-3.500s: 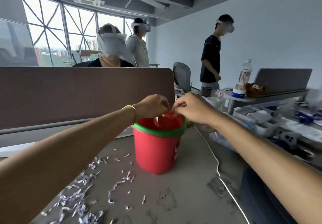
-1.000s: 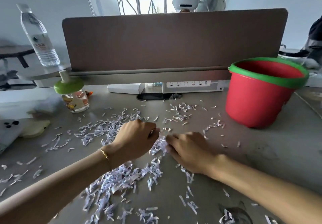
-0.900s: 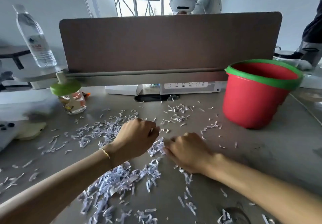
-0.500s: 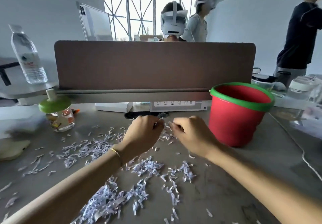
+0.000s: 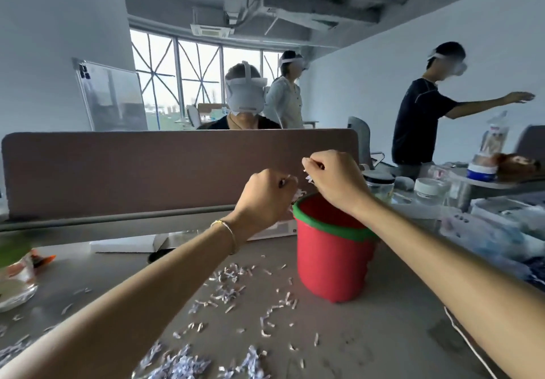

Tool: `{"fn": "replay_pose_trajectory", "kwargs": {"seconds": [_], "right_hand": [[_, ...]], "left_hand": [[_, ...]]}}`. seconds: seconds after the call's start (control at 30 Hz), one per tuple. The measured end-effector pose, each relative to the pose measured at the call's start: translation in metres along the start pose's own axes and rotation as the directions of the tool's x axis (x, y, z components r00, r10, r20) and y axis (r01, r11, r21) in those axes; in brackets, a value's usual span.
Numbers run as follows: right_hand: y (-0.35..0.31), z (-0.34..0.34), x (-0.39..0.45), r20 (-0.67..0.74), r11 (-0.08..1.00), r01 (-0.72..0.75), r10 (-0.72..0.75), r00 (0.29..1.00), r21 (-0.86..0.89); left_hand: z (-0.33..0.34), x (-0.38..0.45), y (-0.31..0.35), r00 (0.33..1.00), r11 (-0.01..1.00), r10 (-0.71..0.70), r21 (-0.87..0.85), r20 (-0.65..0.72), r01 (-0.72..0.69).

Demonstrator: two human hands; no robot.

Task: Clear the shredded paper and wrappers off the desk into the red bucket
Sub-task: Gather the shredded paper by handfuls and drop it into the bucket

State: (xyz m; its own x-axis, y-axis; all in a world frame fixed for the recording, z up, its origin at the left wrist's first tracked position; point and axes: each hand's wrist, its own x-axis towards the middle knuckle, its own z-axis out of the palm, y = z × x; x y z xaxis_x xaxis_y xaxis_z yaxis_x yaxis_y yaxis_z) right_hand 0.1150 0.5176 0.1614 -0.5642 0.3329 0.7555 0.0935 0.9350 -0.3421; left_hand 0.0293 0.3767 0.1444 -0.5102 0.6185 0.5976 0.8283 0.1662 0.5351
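Note:
The red bucket (image 5: 330, 263) with a green rim stands on the grey desk (image 5: 383, 334), right of centre. My left hand (image 5: 267, 198) is raised just left of the bucket's rim, fingers curled round a pinch of shredded paper. My right hand (image 5: 334, 178) hovers over the bucket's mouth, also gripping shreds that poke out by the thumb. More shredded paper (image 5: 233, 287) lies scattered on the desk in front of and left of the bucket, with a thicker heap (image 5: 177, 364) at the near edge.
A brown partition (image 5: 147, 169) runs across the back of the desk. A white cable (image 5: 472, 346) trails at the right. Jars (image 5: 380, 185) and clutter fill the right side; a green-lidded container (image 5: 14, 272) sits far left. Three people in headsets are beyond.
Both hands rose from the desk with pinches of shreds and moved right, up to the bucket's rim. The view tilted up and swung right.

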Motion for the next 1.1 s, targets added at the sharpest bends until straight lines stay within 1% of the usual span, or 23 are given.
{"fn": "replay_pose_trajectory", "kwargs": {"seconds": [0.17,0.3,0.43,0.57,0.63,0.73,0.83,0.93,1.1], "right_hand": [[0.044,0.005,0.010,0.079,0.991,-0.129,0.127,0.989,0.025],[0.066,0.005,0.010,0.158,0.988,-0.155,0.150,0.976,0.019],[0.078,-0.005,0.008,0.271,0.971,-0.233,0.212,0.939,0.051],[0.085,-0.015,0.004,0.414,0.883,-0.425,0.318,0.853,0.197],[0.089,-0.024,0.001,0.419,0.892,-0.412,0.306,0.855,0.189],[0.098,-0.041,-0.004,0.379,0.945,-0.306,0.241,0.893,0.119],[0.105,-0.055,-0.011,0.348,0.959,-0.279,0.247,0.904,0.043],[0.103,-0.065,-0.018,0.328,0.966,-0.259,0.239,0.914,0.019],[0.101,-0.069,-0.020,0.316,0.980,-0.195,0.198,0.928,-0.043]], "left_hand": [[0.026,0.025,0.011,0.995,0.995,-0.096,-0.002,0.039,0.097],[0.041,0.040,0.011,0.992,0.994,-0.105,0.012,0.063,0.105],[0.052,0.052,0.013,0.993,0.996,-0.089,0.015,0.081,0.088],[0.062,0.064,0.021,0.994,0.996,-0.080,0.032,0.073,0.077],[0.069,0.069,0.023,0.994,0.997,-0.071,0.042,0.085,0.068],[0.083,0.074,0.027,0.990,0.997,-0.072,0.039,0.124,0.067],[0.098,0.077,0.030,0.982,0.998,-0.063,0.014,0.179,0.062],[0.109,0.078,0.032,0.965,0.998,-0.054,0.036,0.256,0.046],[0.110,0.076,0.031,0.909,0.993,-0.032,0.118,0.417,-0.019]]}}
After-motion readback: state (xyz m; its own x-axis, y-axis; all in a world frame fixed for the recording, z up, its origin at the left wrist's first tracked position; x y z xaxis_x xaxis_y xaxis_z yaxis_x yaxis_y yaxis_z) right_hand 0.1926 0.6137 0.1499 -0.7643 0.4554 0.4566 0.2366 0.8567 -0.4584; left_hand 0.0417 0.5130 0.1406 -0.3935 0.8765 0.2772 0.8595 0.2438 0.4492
